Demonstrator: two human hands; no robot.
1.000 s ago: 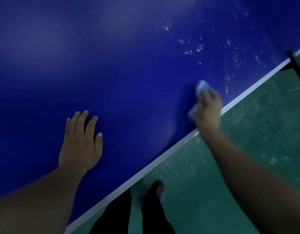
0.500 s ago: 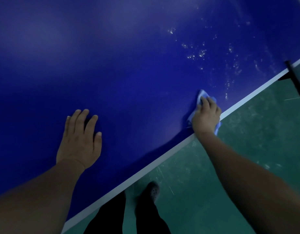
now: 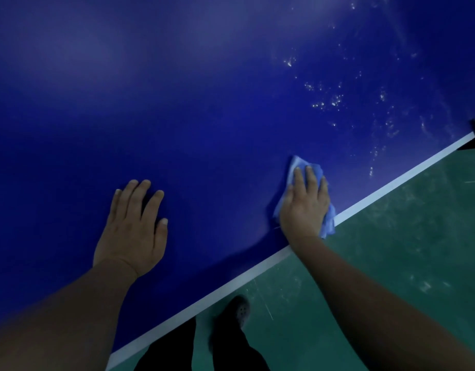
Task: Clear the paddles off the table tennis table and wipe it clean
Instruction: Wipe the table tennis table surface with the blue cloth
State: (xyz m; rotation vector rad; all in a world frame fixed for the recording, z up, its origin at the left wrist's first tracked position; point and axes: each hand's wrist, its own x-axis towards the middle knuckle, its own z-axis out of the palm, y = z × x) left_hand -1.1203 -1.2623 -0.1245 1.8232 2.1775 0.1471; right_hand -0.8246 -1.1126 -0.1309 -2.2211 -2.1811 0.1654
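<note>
Your right hand (image 3: 304, 206) presses flat on a light blue cloth (image 3: 298, 166), fingers straight and laid over it rather than curled round it, so the cloth is pinned against the table tennis table (image 3: 204, 103) and not pinched. The cloth sticks out beyond your fingertips and past the outer edge of your palm, where its lower corner hangs over the white edge line (image 3: 391, 186) just beside your wrist. Well apart from the cloth on your other side, your left hand (image 3: 133, 231) rests open and flat on the blue surface, fingers spread and holding nothing; it reads as a brace. No paddles show anywhere in view, so the clearing step looks done and you are in the wiping step. Beyond your right fingertips, farther along that same edge, a scatter of pale specks and smears (image 3: 335, 101) lies on the surface, while the area around your left hand looks clean. The next move likely calls for pushing the cloth forward and outward into that speckled patch, keeping your palm weight on it so it does not bunch or slide off the edge. No containers are in view. Below the table edge you can see green floor (image 3: 391, 263) and a dark shoe (image 3: 240, 310).
</note>
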